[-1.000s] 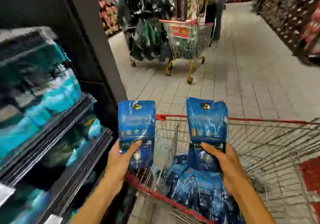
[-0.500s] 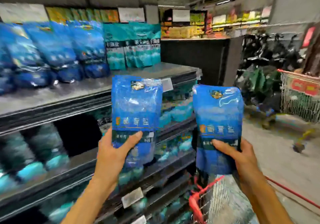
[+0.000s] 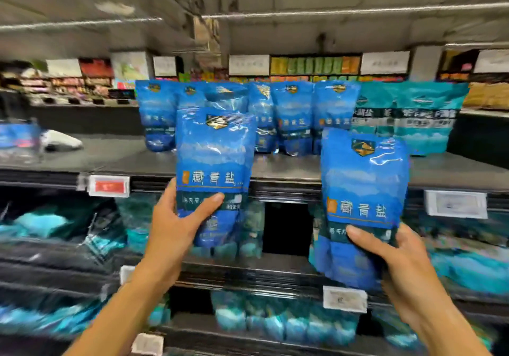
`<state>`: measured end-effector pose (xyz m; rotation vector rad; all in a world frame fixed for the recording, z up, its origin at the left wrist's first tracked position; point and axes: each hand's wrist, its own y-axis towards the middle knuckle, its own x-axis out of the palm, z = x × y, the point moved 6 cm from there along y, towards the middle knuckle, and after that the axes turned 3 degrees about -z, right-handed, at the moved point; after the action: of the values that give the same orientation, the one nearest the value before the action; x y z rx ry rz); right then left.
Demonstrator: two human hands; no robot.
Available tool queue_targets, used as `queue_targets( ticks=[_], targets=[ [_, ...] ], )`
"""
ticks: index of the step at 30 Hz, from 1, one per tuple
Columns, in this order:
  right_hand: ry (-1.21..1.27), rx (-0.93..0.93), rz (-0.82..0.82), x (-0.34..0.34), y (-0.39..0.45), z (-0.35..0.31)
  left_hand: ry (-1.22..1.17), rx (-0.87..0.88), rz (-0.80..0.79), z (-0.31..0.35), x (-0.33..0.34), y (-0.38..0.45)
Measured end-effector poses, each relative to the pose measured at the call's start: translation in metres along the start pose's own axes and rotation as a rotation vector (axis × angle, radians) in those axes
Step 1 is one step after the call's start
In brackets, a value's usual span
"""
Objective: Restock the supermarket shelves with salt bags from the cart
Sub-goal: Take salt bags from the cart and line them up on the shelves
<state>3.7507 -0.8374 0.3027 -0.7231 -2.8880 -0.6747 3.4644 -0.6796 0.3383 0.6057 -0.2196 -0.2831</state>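
Bags raised to shelf (image 3: 289, 168); L hand (image 3: 176, 229), R hand (image 3: 396, 262) grip glossy pouches.

**Bare Forearms, Bare Hands in the Aisle**

Two arms were in view from the head camera, both uncovered from the bottom edge of the picture up to the wrists, with no sleeve edge showing on either forearm. The left hand (image 3: 176, 226) and the right hand (image 3: 396, 267) wore no gloves. No ring showed on the visible fingers, and no watch or band showed on either wrist. The thumbnails, facing the camera, looked short and unpainted. Nothing else of the person, neither torso nor clothing, appeared in the picture, and slight motion blur softened the arms' outlines.
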Motion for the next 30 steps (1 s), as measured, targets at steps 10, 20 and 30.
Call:
queue_targets(
  ticks=[10,20,30],
  targets=[
    [0.144,0.04,-0.237,0.192,0.123,-0.015,-0.033,-0.053,0.039,0.023,-0.131,0.137],
    [0.007,0.195,-0.115,0.324,0.259,0.045,-0.092,-0.286,-0.032,-0.069,-0.191,0.271],
    [-0.666,0.14,-0.133,0.336,0.3,0.071,0.708,-0.235,-0.389,-0.088,-0.203,0.308]
  ],
)
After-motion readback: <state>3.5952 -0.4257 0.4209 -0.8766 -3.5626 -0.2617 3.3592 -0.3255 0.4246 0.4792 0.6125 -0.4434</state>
